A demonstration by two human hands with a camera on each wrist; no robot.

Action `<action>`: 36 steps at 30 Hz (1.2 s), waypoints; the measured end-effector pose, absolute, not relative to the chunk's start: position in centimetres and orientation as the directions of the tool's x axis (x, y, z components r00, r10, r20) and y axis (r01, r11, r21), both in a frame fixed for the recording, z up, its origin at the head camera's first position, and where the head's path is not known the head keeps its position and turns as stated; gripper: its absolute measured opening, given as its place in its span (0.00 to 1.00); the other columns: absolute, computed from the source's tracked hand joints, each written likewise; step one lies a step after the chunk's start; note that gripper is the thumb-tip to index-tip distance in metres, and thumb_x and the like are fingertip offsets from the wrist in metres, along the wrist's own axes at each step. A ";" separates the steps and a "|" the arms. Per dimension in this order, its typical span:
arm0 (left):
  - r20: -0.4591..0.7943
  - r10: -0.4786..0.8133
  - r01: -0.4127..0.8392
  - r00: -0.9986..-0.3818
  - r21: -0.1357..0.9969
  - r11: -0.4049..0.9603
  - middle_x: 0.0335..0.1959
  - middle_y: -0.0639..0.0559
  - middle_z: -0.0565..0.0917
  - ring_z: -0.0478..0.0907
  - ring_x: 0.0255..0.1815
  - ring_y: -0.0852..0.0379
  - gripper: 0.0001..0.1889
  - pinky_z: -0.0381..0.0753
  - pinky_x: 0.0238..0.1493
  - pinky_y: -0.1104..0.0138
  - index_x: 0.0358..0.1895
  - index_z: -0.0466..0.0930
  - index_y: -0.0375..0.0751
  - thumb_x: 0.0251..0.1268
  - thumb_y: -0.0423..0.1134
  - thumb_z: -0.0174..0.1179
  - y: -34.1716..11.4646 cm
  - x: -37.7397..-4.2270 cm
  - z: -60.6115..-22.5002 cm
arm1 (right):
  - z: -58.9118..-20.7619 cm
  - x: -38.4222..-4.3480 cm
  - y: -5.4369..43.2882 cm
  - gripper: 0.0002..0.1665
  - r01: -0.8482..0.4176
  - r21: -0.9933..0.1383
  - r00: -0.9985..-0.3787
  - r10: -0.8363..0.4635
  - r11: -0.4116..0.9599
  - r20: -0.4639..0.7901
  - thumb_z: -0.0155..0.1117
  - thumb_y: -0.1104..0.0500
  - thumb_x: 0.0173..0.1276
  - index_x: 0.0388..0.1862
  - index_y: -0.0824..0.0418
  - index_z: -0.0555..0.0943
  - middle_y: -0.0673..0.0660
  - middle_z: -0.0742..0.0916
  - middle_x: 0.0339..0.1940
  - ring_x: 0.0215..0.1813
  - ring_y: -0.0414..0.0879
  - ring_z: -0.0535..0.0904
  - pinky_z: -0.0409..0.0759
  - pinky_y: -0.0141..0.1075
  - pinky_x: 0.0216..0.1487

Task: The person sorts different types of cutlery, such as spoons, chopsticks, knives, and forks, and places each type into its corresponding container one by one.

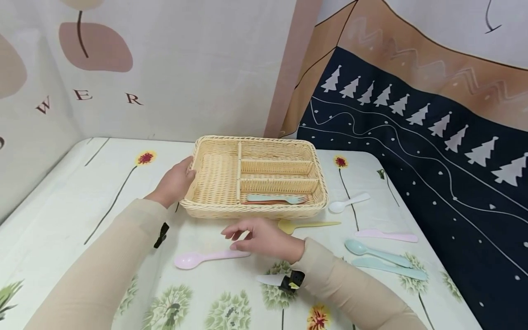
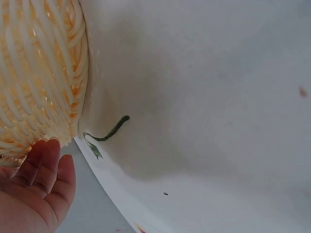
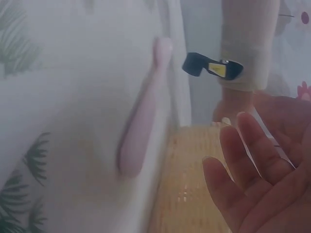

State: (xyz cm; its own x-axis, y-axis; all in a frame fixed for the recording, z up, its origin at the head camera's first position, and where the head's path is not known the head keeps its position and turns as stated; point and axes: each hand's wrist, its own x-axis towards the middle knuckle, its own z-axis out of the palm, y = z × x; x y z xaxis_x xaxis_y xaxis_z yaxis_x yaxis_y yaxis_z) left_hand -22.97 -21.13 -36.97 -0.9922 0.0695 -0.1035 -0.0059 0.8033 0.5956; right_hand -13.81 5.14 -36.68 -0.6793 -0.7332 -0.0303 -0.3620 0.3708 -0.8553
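Observation:
A woven basket [image 1: 214, 172] with compartments stands at the back of the table. My left hand [image 1: 175, 181] holds its left side; in the left wrist view the fingers [image 2: 46, 165] lie against the outer weave. A light blue fork [image 1: 270, 198] lies over a brownish piece of cutlery in the front right compartment. My right hand [image 1: 264, 236] hovers before the basket with loosely bent fingers and nothing in them. Just below its thumb is the handle of a pink spoon [image 1: 191, 261], which also shows in the right wrist view. A yellow spoon [image 1: 288, 226] lies behind the right hand.
Right of the basket are a white spoon [image 1: 338, 207], a pink knife [image 1: 385, 235], a blue spoon [image 1: 377, 252] and a blue knife [image 1: 389, 267]. A white knife [image 1: 270, 279] lies partly behind the right wrist strap. Fabric walls stand behind the table.

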 end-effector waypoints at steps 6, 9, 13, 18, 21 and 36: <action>-0.092 0.068 -0.001 -0.993 0.598 0.801 0.74 0.29 0.52 0.48 0.75 0.33 0.30 0.51 0.73 0.44 0.76 0.40 0.29 0.79 0.39 0.36 -21.1 -23.1 -37.1 | -37.7 -14.1 4.6 0.18 -0.401 -0.828 -0.639 -0.767 0.393 -0.055 0.66 0.67 0.64 0.54 0.61 0.83 0.55 0.86 0.49 0.51 0.47 0.82 0.80 0.24 0.46; -0.096 0.062 -0.008 -0.993 0.598 0.801 0.75 0.29 0.51 0.48 0.75 0.33 0.30 0.51 0.73 0.44 0.76 0.40 0.29 0.79 0.39 0.36 -21.1 -23.1 -37.1 | -37.9 -14.2 4.4 0.18 -0.427 -0.805 -0.623 -0.779 0.412 -0.068 0.66 0.66 0.64 0.53 0.60 0.83 0.53 0.86 0.49 0.50 0.43 0.81 0.79 0.23 0.45; -0.104 0.059 -0.016 -0.993 0.600 0.799 0.75 0.30 0.51 0.47 0.75 0.33 0.30 0.50 0.73 0.44 0.76 0.40 0.29 0.79 0.39 0.35 -21.1 -23.0 -37.1 | -38.2 -14.4 4.0 0.17 -0.473 -0.755 -0.610 -0.787 0.455 -0.093 0.67 0.64 0.64 0.53 0.57 0.84 0.49 0.86 0.49 0.49 0.36 0.80 0.78 0.22 0.44; -0.105 0.062 -0.013 -0.993 0.602 0.798 0.75 0.30 0.51 0.47 0.75 0.34 0.30 0.50 0.73 0.44 0.76 0.40 0.29 0.79 0.39 0.35 -21.2 -23.2 -37.2 | -38.5 -14.6 3.6 0.17 -0.529 -0.697 -0.590 -0.800 0.483 -0.107 0.69 0.64 0.63 0.52 0.58 0.84 0.50 0.86 0.49 0.49 0.37 0.80 0.76 0.21 0.48; -0.105 0.064 -0.012 -0.992 0.603 0.798 0.75 0.30 0.51 0.47 0.75 0.33 0.30 0.50 0.73 0.45 0.76 0.40 0.30 0.79 0.39 0.35 -21.1 -23.2 -37.2 | -38.6 -14.6 3.4 0.18 -0.545 -0.681 -0.577 -0.808 0.489 -0.118 0.69 0.66 0.61 0.52 0.59 0.84 0.51 0.87 0.47 0.48 0.37 0.80 0.76 0.20 0.49; -0.099 0.059 -0.014 -0.993 0.611 0.791 0.75 0.30 0.51 0.47 0.75 0.34 0.30 0.51 0.73 0.44 0.76 0.39 0.30 0.80 0.39 0.36 -21.1 -23.0 -37.2 | -38.8 -14.4 2.1 0.18 -0.683 -0.496 -0.546 -0.826 0.536 -0.141 0.69 0.67 0.59 0.49 0.55 0.87 0.46 0.87 0.39 0.39 0.31 0.78 0.72 0.17 0.42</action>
State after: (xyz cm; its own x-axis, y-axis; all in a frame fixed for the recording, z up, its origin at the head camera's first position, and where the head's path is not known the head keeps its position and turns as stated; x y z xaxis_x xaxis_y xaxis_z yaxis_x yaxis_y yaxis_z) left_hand -22.99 -21.09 -37.21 -0.9933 0.0588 -0.0993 -0.0142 0.7914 0.6111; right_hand -14.41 2.08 -38.80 -0.5457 -0.8260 -0.1413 -0.6831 0.5362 -0.4958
